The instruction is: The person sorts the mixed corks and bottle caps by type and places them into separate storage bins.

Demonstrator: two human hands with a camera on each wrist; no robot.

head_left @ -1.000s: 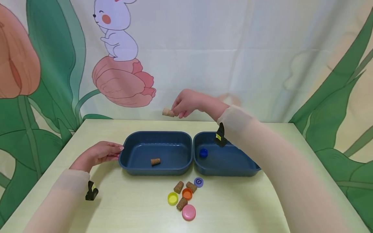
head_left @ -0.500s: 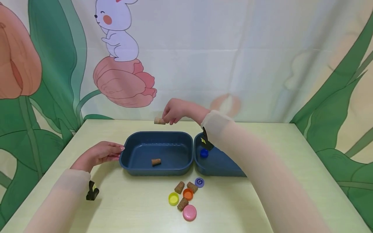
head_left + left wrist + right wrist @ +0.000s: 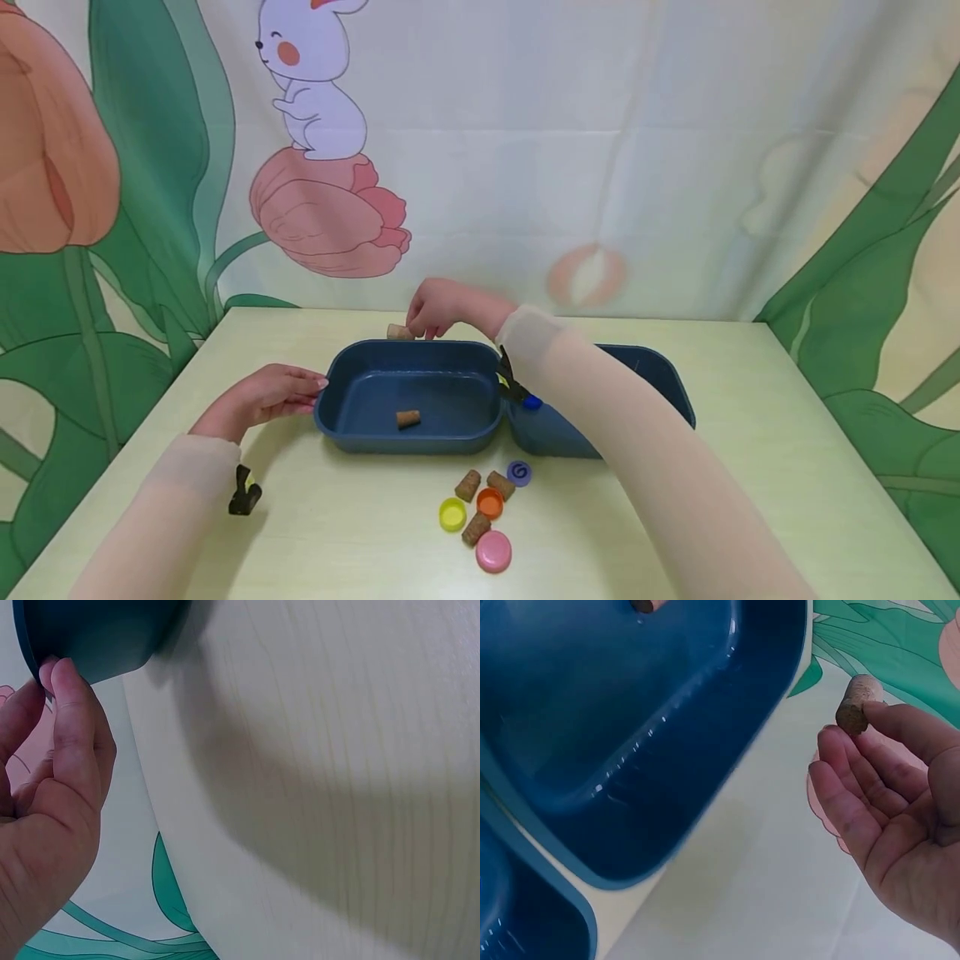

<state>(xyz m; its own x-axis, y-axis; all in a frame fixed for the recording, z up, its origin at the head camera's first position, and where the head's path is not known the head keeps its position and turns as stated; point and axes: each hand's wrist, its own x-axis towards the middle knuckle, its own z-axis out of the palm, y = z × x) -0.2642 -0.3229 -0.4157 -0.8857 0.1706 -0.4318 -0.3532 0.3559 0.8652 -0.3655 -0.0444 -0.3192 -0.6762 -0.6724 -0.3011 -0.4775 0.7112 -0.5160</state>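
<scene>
My right hand (image 3: 437, 307) pinches a cork (image 3: 858, 703) between thumb and fingers, held above the back edge of the left blue tray (image 3: 408, 442). Another cork (image 3: 408, 418) lies on that tray's floor. At the tray's left end my left hand (image 3: 273, 393) pinches the rim; the left wrist view shows its fingertips (image 3: 66, 675) against the tray wall. In front of the trays lie several corks (image 3: 476, 528), a yellow cap (image 3: 452, 515), an orange cap (image 3: 490, 503), a pink cap (image 3: 494, 552) and a purple cap (image 3: 519, 473).
A second blue tray (image 3: 660, 375) stands beside the first, partly hidden by the right sleeve (image 3: 600, 392). A blue cap (image 3: 532, 402) shows in it. Behind the pale wood table (image 3: 765, 467) hangs a printed curtain (image 3: 480, 167).
My right hand has moved left and down with the cork, to just above the left tray's back rim. My left hand has stayed at the tray's left end.
</scene>
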